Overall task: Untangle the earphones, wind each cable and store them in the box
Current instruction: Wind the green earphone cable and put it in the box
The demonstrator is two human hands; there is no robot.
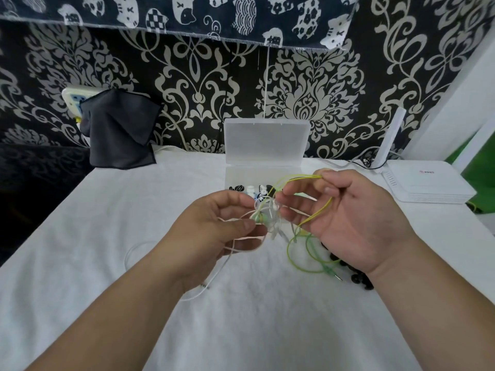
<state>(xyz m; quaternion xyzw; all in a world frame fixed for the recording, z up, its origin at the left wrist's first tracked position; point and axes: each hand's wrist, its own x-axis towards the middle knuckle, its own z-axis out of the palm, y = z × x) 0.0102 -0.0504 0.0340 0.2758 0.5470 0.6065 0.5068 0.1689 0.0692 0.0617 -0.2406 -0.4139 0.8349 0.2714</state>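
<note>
1. Green-yellow cable (320,213) is pinched in loops between the thumb and forefinger of the right hand (348,218). Below that grip it trails onto the white tablecloth (107,236).
2. The left hand (222,226) pinches the knot (263,219) of green earbud and pale wires, and a whitish cable (219,266) hangs beneath this grip.
3. A clear plastic box (265,140) stands open just behind both grips.
4. Black earphones (357,279) lie under the right wrist.

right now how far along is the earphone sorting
Early. Done: the box stands open, with small items inside. In hand: the left hand pinches the tangle while the right hand holds loops of green cable. Left: the white cable is tangled too; nothing is wound.
</note>
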